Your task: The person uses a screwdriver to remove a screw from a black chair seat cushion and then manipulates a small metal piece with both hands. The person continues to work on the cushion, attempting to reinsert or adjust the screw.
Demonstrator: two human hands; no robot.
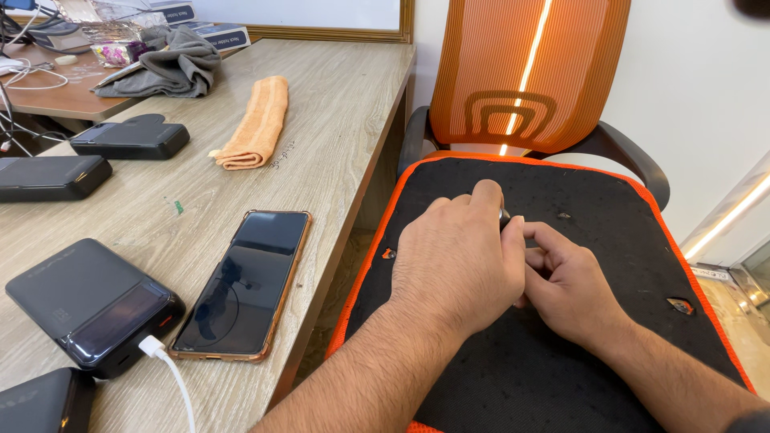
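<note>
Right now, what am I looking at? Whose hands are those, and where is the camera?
The camera sits on a person's head and looks down, so you see that person's own two bare hands. The left hand and right hand rest together on the black seat of an orange office chair. Between the fingers is a small dark thing, too hidden to tell what it is. Beside the chair stands a wooden table. On it lie a phone, a black power bank with a white cable plugged in, a folded orange towel and a grey cloth.
</note>
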